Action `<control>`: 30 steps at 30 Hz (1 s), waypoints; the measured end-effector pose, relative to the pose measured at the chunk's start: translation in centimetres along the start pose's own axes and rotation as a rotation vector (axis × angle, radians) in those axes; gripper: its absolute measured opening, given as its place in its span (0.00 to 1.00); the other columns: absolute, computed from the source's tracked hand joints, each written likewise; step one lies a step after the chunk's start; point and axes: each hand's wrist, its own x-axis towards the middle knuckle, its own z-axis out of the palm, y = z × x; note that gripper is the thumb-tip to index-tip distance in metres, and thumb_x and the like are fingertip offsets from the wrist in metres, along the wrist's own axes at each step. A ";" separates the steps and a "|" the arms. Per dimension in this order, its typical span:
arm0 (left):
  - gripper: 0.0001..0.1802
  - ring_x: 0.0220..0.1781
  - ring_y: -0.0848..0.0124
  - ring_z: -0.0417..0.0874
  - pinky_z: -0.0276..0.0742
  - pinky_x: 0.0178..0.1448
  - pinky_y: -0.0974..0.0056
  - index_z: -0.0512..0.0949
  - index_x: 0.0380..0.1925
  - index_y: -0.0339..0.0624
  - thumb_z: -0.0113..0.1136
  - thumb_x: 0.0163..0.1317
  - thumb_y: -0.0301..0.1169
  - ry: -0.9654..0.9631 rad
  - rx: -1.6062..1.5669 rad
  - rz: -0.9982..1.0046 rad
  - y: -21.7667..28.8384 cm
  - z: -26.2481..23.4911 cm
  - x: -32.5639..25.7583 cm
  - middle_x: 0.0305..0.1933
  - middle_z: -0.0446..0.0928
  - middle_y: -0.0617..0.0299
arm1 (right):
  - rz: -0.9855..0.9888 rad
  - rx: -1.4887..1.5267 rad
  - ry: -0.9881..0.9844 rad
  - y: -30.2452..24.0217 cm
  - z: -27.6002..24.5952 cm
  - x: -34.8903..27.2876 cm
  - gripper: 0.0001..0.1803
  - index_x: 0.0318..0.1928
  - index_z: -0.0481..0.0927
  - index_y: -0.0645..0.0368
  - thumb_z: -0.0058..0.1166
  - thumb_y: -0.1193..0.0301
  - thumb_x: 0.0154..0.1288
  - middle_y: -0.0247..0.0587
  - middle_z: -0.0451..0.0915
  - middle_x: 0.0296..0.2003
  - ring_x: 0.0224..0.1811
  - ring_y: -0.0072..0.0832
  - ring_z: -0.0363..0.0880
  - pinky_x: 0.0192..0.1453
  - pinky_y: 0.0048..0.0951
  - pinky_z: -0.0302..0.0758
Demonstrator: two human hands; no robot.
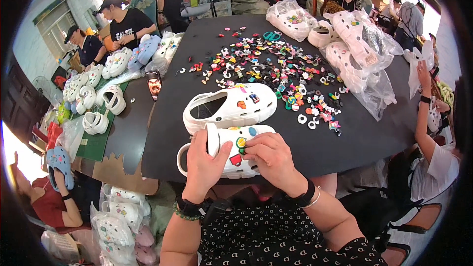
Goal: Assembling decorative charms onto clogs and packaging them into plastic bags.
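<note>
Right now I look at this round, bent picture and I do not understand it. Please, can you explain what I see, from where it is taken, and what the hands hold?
There is no machine here, only a person working with two bare hands. The picture comes from a wide camera worn on that person's head and looking down, so straight edges bend near the rim. The forearms enter from the bottom.

The left hand grips a white clog by its heel end. The right hand rests on the clog's top, fingertips at a small green charm beside a red one. A second white clog, also carrying charms, lies just beyond it.

Both are at the near edge of a dark table. Farther back lies a scattered pile of colourful small charms, and to the right are clear bags of white clogs. Other people sit around the tables.
</note>
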 end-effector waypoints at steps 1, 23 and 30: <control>0.16 0.41 0.71 0.79 0.75 0.46 0.64 0.74 0.45 0.33 0.67 0.61 0.28 0.017 0.041 0.028 0.2 0.0 -0.1 0.40 0.79 0.56 | 0.024 0.014 0.007 -0.3 -0.1 0.0 0.09 0.31 0.84 0.57 0.69 0.78 0.47 0.34 0.84 0.37 0.43 0.36 0.82 0.48 0.37 0.77; 0.32 0.58 0.47 0.76 0.72 0.62 0.52 0.71 0.57 0.29 0.69 0.59 0.39 -0.001 0.255 0.167 1.5 0.3 5.5 0.55 0.75 0.39 | 0.305 -0.337 -0.137 11.3 -10.0 1.9 0.31 0.58 0.74 0.63 0.71 0.67 0.56 0.57 0.70 0.65 0.69 0.50 0.67 0.71 0.44 0.65; 0.26 0.51 0.55 0.84 0.77 0.55 0.58 0.81 0.49 0.32 0.67 0.61 0.45 -0.200 0.214 0.087 1.1 0.3 9.1 0.48 0.83 0.46 | 0.279 -0.012 -0.574 2.1 -4.9 1.8 0.59 0.72 0.61 0.52 0.79 0.50 0.40 0.62 0.57 0.70 0.73 0.61 0.56 0.72 0.55 0.60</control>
